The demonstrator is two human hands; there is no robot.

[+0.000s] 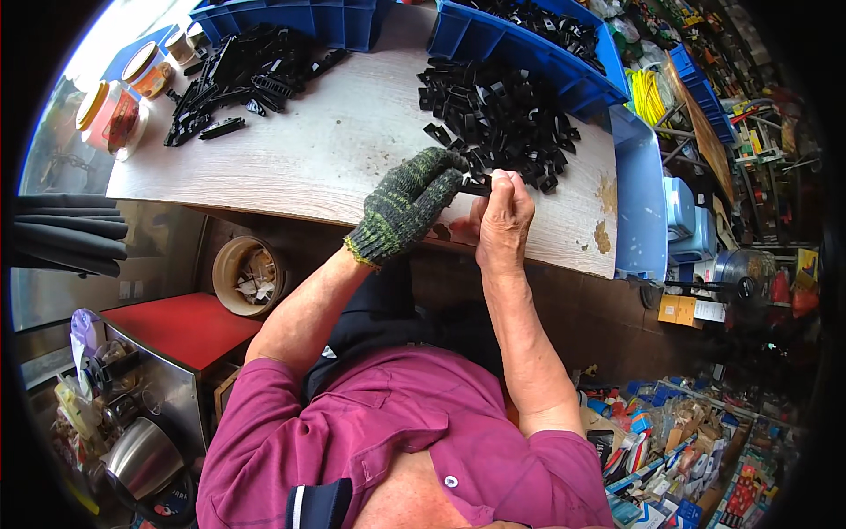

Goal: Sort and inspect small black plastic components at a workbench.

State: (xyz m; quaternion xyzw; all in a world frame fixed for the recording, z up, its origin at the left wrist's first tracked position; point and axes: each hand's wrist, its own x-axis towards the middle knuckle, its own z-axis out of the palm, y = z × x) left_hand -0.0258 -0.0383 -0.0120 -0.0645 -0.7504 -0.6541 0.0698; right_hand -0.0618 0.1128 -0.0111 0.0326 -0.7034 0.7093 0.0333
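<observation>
My left hand (404, 203), in a dark green and black knit glove, reaches over the front edge of the table with its fingers together. My bare right hand (504, 220) meets it there, thumb on top and fingers curled. Between the two is a small black plastic part (476, 188), mostly covered by my fingers; both hands grip it. Just beyond lies a heap of small black plastic clips (502, 115). Farther left is a second pile of longer black plastic strips (238, 75), with one strip (222, 129) lying apart from it.
Blue bins (529, 53) stand along the back of the pale wooden table (291, 167). Lidded jars (110, 115) are at its left end. A light blue tub (641, 194) adjoins the right edge. Below left are a bucket (249, 276), a red-topped cabinet (185, 326) and a metal kettle (145, 458).
</observation>
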